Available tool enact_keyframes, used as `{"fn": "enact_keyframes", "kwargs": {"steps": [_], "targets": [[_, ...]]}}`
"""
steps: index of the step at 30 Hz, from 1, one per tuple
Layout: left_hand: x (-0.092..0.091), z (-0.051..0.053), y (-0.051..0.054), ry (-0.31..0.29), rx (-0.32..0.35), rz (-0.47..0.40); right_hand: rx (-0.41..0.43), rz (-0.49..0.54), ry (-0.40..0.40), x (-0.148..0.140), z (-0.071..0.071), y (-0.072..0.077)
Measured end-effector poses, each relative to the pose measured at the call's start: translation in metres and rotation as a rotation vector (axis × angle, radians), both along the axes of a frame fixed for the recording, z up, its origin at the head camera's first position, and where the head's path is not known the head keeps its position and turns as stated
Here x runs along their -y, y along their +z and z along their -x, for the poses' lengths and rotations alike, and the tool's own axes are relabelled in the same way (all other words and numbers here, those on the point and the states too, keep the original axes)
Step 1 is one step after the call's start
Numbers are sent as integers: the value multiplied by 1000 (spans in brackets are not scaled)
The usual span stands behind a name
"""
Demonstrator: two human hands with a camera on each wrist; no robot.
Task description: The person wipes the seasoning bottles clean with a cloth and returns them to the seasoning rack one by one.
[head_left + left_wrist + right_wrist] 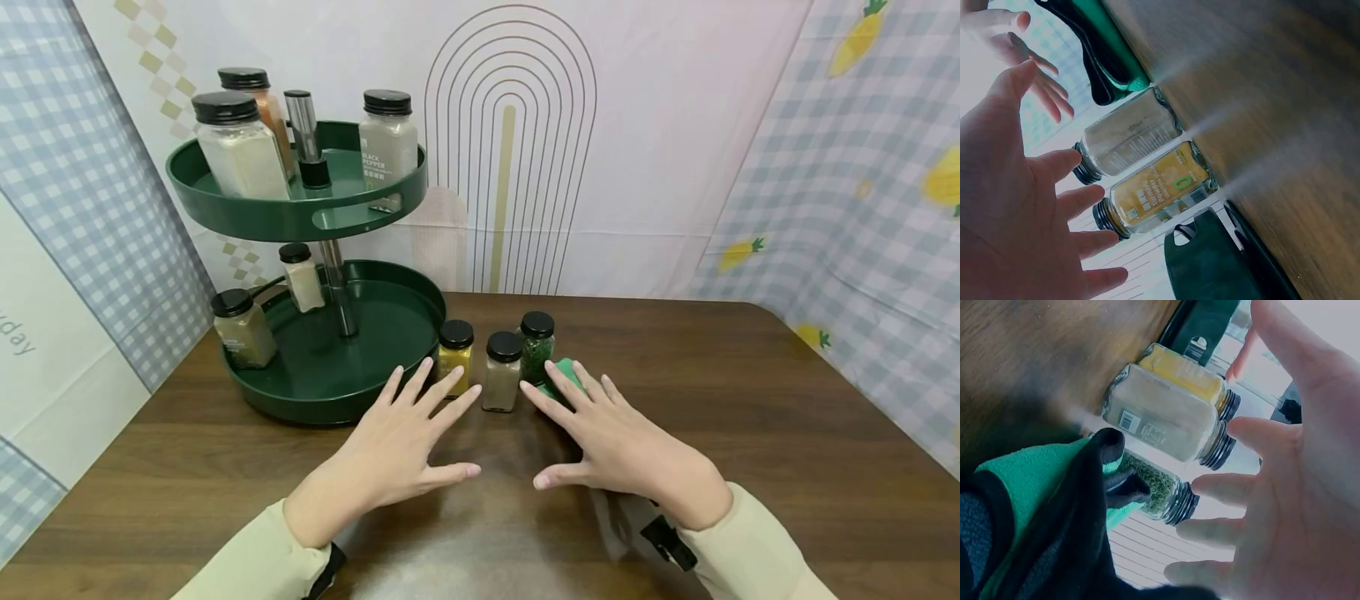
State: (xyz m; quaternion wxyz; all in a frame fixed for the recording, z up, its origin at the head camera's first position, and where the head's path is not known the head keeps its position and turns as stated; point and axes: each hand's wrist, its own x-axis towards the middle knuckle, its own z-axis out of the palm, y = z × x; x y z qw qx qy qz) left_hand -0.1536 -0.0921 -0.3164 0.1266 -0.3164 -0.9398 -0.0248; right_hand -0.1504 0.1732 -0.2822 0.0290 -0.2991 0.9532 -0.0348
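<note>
My left hand [405,446] is held above the table with spread fingers and holds nothing. Beside it, likewise spread and holding nothing, is my right hand [618,437]. Beyond the fingertips three black-capped glass jars stand upright: a yellow turmeric powder jar [1160,190], a greyish-beige powder jar [502,377] and a jar of dried green herbs [536,354]. A green cloth with black edging [1035,469] lies next to the herb jar, partly hidden by my right fingers in the head view.
At the left stands a two-tier green turntable rack [337,400]. Its top tier bears a black pepper jar [386,142], a white powder jar [240,154] and an orange powder jar [272,117]. Below are a brownish jar [247,337] and a small pale jar [303,283]. Patterned cloths hang around the table.
</note>
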Motion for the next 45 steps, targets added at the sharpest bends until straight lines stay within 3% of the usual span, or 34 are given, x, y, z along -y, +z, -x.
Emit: {"fn": "enact_keyframes", "kwargs": {"steps": [8, 20, 25, 30, 34, 39, 45], "targets": [[1, 1, 1, -1, 13, -9, 54, 40, -69, -12, 4, 8], [1, 6, 9, 24, 20, -17, 116, 61, -164, -34, 25, 25], [3, 11, 18, 29, 22, -87, 194, 49, -180, -24, 36, 28], [5, 19, 34, 45, 41, -155, 312, -10, -241, -15, 40, 21], [1, 29, 48, 74, 142, -176, 350, -44, -312, -11, 39, 11], [-5, 42, 57, 139, 297, -192, 241, -145, -354, -4, 40, -5], [-13, 50, 61, 176, 331, -223, 89, -236, -375, 2, 43, -18]]}}
